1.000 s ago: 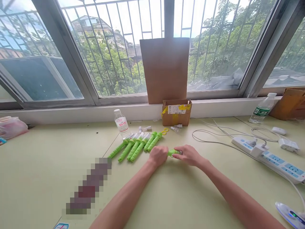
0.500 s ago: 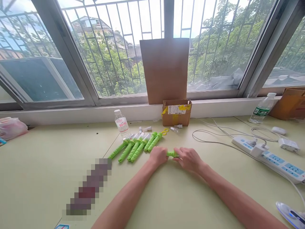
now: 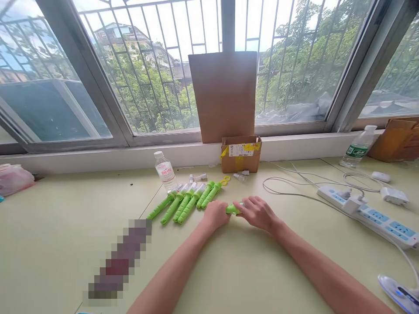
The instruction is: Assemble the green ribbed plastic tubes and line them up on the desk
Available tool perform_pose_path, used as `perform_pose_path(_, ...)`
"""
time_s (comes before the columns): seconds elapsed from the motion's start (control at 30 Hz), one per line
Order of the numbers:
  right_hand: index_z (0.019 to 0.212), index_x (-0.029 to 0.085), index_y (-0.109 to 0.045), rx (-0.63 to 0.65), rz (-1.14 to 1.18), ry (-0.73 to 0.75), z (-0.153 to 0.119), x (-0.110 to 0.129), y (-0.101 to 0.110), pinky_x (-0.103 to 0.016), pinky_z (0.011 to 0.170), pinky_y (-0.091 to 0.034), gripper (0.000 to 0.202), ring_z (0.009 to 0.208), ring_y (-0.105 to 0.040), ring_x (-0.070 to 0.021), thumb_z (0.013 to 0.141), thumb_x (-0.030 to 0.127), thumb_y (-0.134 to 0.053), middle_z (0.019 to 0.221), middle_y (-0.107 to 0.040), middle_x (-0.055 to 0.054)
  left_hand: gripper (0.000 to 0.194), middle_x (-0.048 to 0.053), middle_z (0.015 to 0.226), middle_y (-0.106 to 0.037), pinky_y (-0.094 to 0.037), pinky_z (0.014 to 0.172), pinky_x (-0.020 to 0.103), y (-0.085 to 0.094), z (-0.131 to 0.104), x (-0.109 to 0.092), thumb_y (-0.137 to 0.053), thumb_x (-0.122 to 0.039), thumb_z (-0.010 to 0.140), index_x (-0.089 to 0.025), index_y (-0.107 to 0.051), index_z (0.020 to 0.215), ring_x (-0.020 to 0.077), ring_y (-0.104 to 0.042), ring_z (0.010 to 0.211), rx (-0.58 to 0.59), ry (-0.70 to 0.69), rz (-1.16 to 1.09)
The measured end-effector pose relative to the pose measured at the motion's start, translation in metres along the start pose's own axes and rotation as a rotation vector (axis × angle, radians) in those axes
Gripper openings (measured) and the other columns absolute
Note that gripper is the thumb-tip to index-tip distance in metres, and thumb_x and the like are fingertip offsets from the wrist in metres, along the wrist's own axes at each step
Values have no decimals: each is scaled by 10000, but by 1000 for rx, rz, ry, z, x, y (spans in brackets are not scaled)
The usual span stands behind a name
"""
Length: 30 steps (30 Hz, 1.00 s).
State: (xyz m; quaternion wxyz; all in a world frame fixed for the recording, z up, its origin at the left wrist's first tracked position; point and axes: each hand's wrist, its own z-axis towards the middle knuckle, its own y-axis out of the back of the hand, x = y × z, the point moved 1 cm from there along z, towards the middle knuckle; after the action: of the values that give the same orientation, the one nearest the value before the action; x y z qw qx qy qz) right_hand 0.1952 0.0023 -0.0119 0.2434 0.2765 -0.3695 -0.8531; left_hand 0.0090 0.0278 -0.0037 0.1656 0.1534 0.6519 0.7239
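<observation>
Your left hand point(image 3: 217, 213) and your right hand point(image 3: 258, 212) both have their fingers wrapped round one green tube point(image 3: 232, 209). It lies sideways between them, with its clear end toward your right. Past your left hand, more green tubes point(image 3: 190, 204) lie slanting on the table point(image 3: 262, 270).

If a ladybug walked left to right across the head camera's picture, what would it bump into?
Pinkish bag → pink-labelled bottle → left hand → right hand → white power strip.
</observation>
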Motion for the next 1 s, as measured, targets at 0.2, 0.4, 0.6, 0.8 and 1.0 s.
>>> perform_pose_path(0.2, 1107, 142, -568, 243, -5, -121, 0, 4, 0, -293, 540, -232, 402, 645, -511, -174, 933, 442, -365, 797, -615, -92, 237, 108, 794, -684, -470, 653, 315, 3, 2, -7, -468, -240, 754, -171, -679, 835, 236, -652, 737, 54, 3, 50)
perform_pose_path(0.4, 1010, 171, -562, 396, 101, -246, 8, 6, 11, -285, 516, -183, 299, 637, -541, -172, 906, 411, -418, 798, -635, -76, 220, 121, 772, -681, -484, 670, 324, 5, 2, -8, -476, -190, 747, -146, -672, 836, 244, -659, 738, 40, -7, 55)
perform_pose_path(0.6, 996, 199, -549, 445, 215, -296, 14, 2, 16, -274, 544, -211, 251, 674, -574, -170, 891, 408, -459, 815, -657, -55, 209, 130, 757, -674, -488, 650, 331, 4, 2, -8, -483, -164, 748, -128, -670, 836, 256, -661, 727, 14, -16, 60)
perform_pose_path(0.8, 922, 215, -555, 469, 286, -334, 15, 0, 16, -264, 550, -199, 233, 618, -543, -146, 892, 425, -459, 758, -650, -25, 187, 126, 751, -665, -488, 664, 334, 3, 2, -8, -505, -165, 744, -120, -661, 838, 259, -661, 738, 16, -12, 58)
perform_pose_path(1.0, 861, 210, -553, 466, 272, -350, 17, 1, 16, -266, 545, -179, 236, 590, -521, -138, 878, 434, -478, 710, -629, -15, 207, 132, 750, -662, -493, 657, 346, 0, 2, -7, -481, -175, 753, -115, -658, 841, 263, -660, 741, 0, -4, 56)
